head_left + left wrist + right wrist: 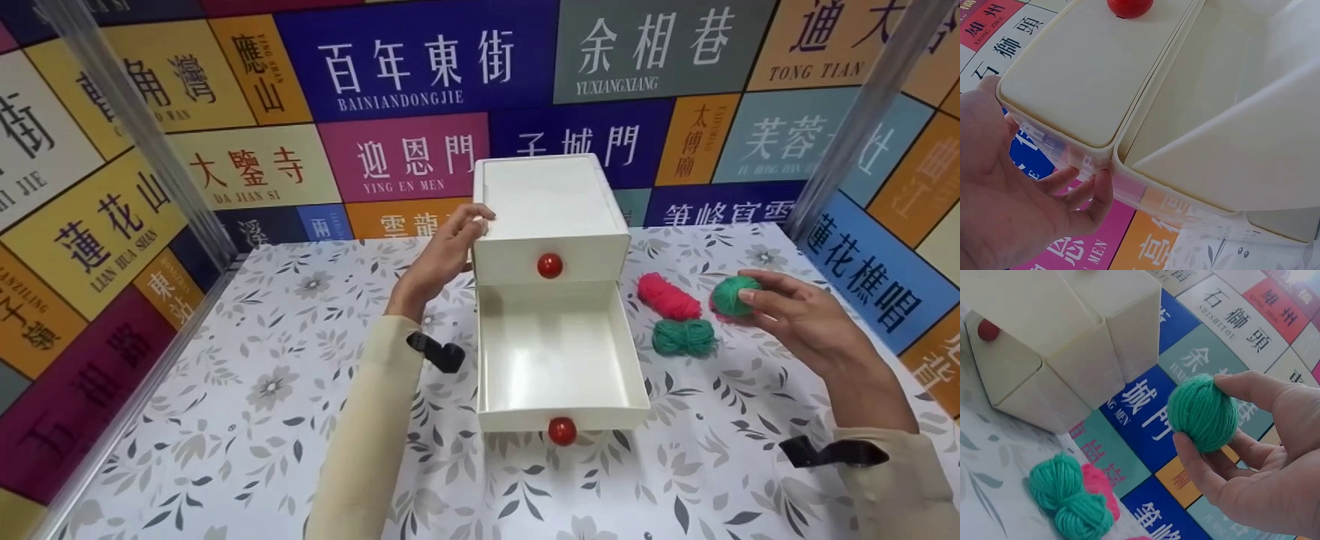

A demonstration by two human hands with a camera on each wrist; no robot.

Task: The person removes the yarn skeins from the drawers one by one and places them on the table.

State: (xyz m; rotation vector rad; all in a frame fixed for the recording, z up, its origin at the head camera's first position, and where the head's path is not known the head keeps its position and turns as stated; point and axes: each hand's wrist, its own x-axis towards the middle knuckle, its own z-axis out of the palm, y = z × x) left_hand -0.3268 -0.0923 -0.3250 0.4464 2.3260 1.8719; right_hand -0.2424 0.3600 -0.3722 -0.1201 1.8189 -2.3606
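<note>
A white two-drawer cabinet with red round knobs stands in the middle of the table. Its upper drawer is closed; the lower drawer is pulled out, with nothing inside. My left hand holds the cabinet's upper left edge, its fingers against the side in the left wrist view. Between thumb and fingers, my right hand grips a round green ball of yarn, raised above the table to the cabinet's right. Beside the drawer lie a pink yarn skein and a green yarn skein.
Another bit of pink yarn shows below the held ball. A floral cloth covers the table. Colourful panels with characters stand behind it, with clear upright posts at the corners.
</note>
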